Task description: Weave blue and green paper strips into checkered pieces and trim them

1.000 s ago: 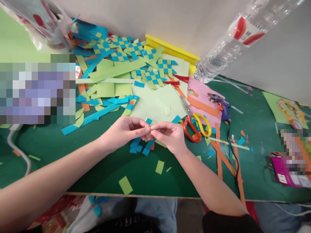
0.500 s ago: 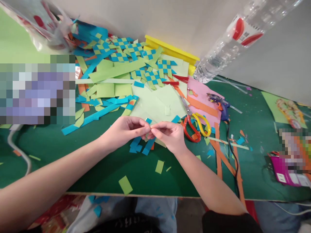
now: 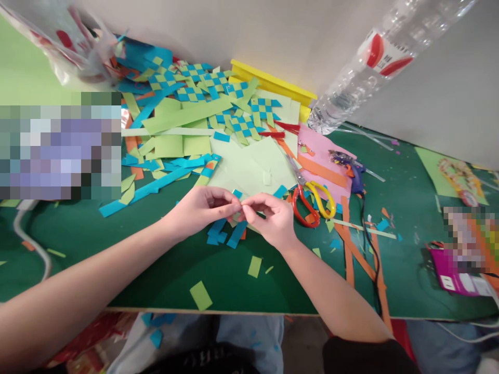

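Note:
My left hand and my right hand meet fingertip to fingertip above the near middle of the table. Both are closed in a pinch; whatever lies between the fingertips is too small to make out. Under and just in front of them lie blue paper strips and pale green paper sheets. Scissors with one red and one yellow handle rest to the right of my right hand. Two green paper pieces lie nearer the table's front edge.
Woven blue-and-green paper fish and strips are heaped at the back. A clear plastic bottle leans over the back right. On pink paper sits a purple glue gun, its black cord trailing forward. Orange strips hang toward the front edge.
My fingertips stay together, with the right fingers shifting very slightly. The view has moved a little, so things on the right appear slightly further left. Nothing else has visibly moved.

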A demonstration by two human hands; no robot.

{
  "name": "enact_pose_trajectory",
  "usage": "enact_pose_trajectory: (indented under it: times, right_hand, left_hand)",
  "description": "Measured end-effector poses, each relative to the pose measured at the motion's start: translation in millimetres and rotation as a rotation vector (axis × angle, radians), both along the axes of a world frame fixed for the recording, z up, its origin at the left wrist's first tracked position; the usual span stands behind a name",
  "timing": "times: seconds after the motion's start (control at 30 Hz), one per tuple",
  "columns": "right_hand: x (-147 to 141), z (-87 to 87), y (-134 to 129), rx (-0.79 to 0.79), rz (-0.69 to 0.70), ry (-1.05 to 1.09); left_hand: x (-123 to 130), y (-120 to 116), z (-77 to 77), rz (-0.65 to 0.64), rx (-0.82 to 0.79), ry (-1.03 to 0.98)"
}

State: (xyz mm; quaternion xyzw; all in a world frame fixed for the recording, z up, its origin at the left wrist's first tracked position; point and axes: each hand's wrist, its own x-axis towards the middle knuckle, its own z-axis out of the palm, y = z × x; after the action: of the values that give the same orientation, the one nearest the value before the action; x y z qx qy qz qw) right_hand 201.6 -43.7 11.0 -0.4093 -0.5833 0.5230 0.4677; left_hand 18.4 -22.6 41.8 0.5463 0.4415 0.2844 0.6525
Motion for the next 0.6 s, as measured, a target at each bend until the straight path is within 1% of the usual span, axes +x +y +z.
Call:
enact_pose_trajectory:
  times: [0.27, 0.4, 0.47, 0.6]
  right_hand:
    - [-0.2, 0.1, 0.5, 0.07, -0.021, -0.049]
    - [1.0, 0.3, 2.2, 0.152, -0.072, -0.148]
    - [4.1, 0.9, 5.5, 0.253, -0.143, -0.278]
    - [17.9, -1.6, 18.4, 0.542, -0.313, -0.605]
  left_hand:
    - [0.4, 0.5, 0.5, -0.014, 0.007, 0.021]
    - [-0.7, 0.7, -1.1, -0.01, 0.029, 0.053]
    - [-2.7, 1.1, -2.4, -0.003, 0.052, 0.078]
    - [-7.6, 3.3, -3.6, 0.031, 0.092, 0.101]
